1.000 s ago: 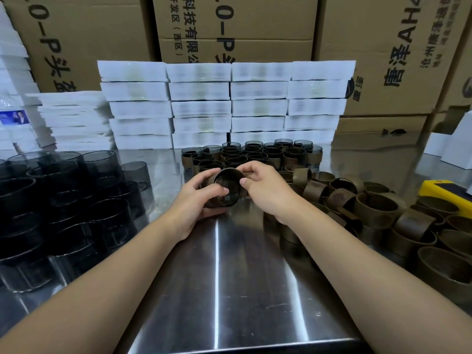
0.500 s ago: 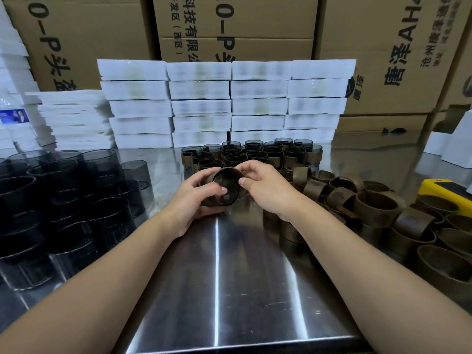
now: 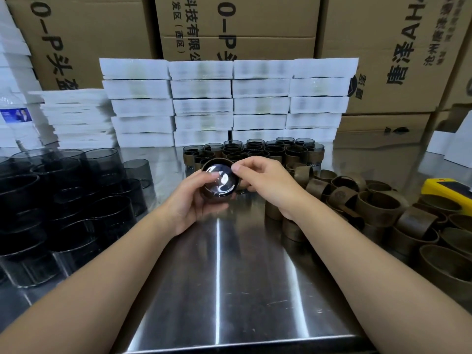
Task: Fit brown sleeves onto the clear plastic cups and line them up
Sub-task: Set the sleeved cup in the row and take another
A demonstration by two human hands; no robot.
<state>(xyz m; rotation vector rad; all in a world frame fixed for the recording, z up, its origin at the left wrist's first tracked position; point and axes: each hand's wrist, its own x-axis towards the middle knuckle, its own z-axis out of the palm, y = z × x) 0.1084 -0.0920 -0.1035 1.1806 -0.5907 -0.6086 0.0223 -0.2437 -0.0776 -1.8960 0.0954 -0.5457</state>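
Note:
Both hands hold one smoky clear cup (image 3: pixel 220 180) above the steel table, its glossy base turned toward me and a brown sleeve (image 3: pixel 217 198) around its wall. My left hand (image 3: pixel 194 200) cradles it from below and the left, thumb on the base. My right hand (image 3: pixel 260 182) pinches the sleeve's rim at the upper right. Behind them stands a block of sleeved cups (image 3: pixel 255 152) in rows. Bare cups (image 3: pixel 63 200) are massed on the left. Loose brown sleeves (image 3: pixel 378 215) lie heaped on the right.
The steel table (image 3: pixel 224 290) has its front edge near the bottom of the view. Stacked white boxes (image 3: pixel 224 103) and large cardboard cartons (image 3: pixel 237 29) wall off the back. A yellow device (image 3: pixel 447 189) sits at the right edge.
The cup has turned so its shiny base faces me more squarely. My left thumb has slid onto the base, and my right fingers have shifted to the upper right rim.

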